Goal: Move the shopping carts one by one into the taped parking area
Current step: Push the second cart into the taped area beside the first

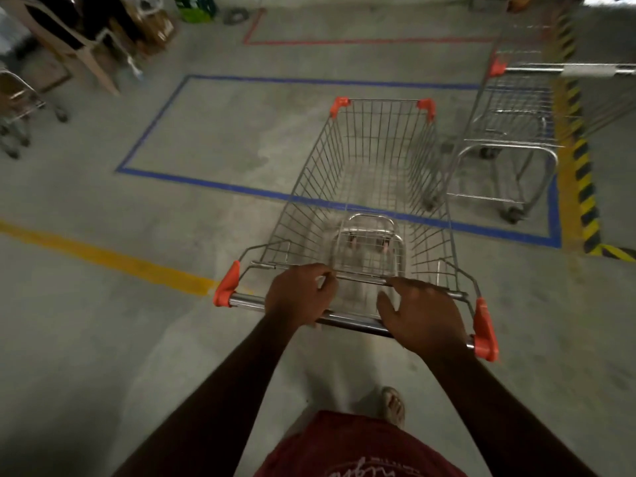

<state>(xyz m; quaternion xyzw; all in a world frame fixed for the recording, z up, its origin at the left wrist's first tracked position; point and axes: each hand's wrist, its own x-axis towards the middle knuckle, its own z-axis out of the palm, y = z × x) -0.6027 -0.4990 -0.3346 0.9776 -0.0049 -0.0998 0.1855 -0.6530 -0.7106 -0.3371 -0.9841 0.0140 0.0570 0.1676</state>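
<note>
A wire shopping cart (364, 173) with orange corner caps stands in front of me, its front half over the near line of the blue taped rectangle (206, 182). My left hand (299, 294) is wrapped around the cart's chrome handle bar (246, 300). My right hand (421, 318) rests on the same bar with its fingers spread and partly lifted. A second shopping cart (509, 132) stands inside the blue rectangle at its right end, side-on to mine.
A yellow-black hazard stripe (581, 166) runs along the right of the blue area. A red taped outline (344, 41) lies beyond it. A yellow floor line (103, 256) crosses at left. Chairs, boxes and another cart frame (17, 108) crowd the far left.
</note>
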